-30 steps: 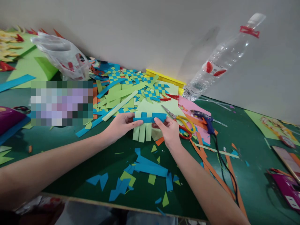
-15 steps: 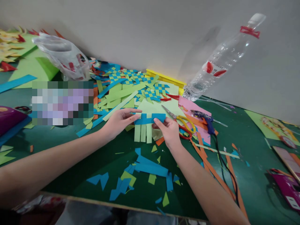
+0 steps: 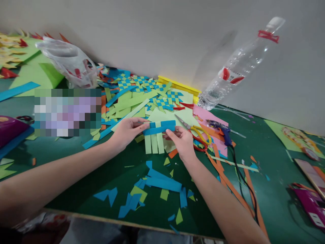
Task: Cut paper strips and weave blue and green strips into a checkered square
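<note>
Between my hands is a small paper weave: blue paper strips [image 3: 158, 128] cross several pale green strips [image 3: 154, 145], whose ends hang down side by side. My left hand [image 3: 133, 130] pinches the weave's left end between thumb and fingers. On the right, my right hand [image 3: 183, 138] grips the blue strips near their right end, thumb in front and fingers partly hidden behind. Beyond the weave lies a pale green sheet [image 3: 162, 115]. Scissors [image 3: 196, 132] with yellow and red handles rest just past my right hand.
Finished blue-green woven pieces [image 3: 138, 83] and loose strips are heaped at the back. A clear plastic bottle [image 3: 236, 64] leans near the wall. A glue gun [image 3: 223, 130] with a black cord lies to the right, a plastic bag [image 3: 73, 64] to the left. Blue scraps [image 3: 165, 181] litter the front.
The weave has tilted slightly, its right end raised, and the blue strips have shifted a little to the left. My right thumb sits nearer their lower edge.
</note>
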A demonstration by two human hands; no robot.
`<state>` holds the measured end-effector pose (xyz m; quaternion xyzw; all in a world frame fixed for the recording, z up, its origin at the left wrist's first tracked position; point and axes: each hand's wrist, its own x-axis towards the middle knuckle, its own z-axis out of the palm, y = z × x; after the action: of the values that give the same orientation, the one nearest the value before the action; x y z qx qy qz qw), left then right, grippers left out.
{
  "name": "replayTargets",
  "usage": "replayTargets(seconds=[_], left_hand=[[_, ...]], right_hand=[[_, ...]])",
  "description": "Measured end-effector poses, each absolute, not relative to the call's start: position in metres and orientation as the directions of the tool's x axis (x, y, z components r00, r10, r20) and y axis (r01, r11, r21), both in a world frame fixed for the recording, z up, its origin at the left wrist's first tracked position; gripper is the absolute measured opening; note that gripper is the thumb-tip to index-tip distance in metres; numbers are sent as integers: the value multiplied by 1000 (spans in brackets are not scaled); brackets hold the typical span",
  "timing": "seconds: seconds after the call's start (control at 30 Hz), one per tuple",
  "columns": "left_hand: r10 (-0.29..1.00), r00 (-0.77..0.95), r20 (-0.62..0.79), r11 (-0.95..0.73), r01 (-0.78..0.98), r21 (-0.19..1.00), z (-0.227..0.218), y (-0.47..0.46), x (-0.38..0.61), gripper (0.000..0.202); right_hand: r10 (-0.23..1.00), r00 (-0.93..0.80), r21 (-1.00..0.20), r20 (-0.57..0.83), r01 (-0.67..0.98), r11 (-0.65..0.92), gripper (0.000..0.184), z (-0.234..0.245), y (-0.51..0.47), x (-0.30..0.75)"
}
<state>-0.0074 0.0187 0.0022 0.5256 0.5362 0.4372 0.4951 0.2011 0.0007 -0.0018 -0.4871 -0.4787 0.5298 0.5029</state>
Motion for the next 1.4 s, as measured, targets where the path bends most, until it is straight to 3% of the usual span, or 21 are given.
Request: replayTargets(seconds=[0.4, 0.67, 0.73, 0.83, 0.9, 1.13, 1.3, 1.4], left_hand=[[995, 76, -71, 59, 153, 987, 4, 16, -5, 38], [968, 245, 52, -128, 304, 944, 6, 20, -7, 47], [941, 284, 183, -288, 391, 874, 5, 21, -9, 40], [831, 400, 388, -555, 544, 629, 2, 22, -11, 29], [756, 489, 434, -654, 577, 489, -1, 22, -11, 26], [708, 624, 329, -706, 616, 351, -5, 20, -10, 27], [703, 635, 321, -711, 625, 322, -7, 19, -11, 26], [705, 633, 318, -709, 625, 327, -8, 20, -11, 25]], right_hand=[[996, 2, -995, -86, -46, -86, 33, 1, 1, 201], [992, 65, -990, -106, 85, -111, 27, 2, 3, 206], [992, 84, -985, -98, 135, -109, 26, 2, 3, 206], [993, 94, -962, -66, 257, -89, 25, 1, 1, 207], [997, 79, -927, -12, 372, -40, 25, 1, 0, 207], [977, 10, -655, 214, 743, 136, 15, 0, -3, 207], [923, -109, -269, 369, 938, 218, 33, -5, -3, 211], [864, -189, -144, 467, 948, 285, 41, -5, -4, 214]])
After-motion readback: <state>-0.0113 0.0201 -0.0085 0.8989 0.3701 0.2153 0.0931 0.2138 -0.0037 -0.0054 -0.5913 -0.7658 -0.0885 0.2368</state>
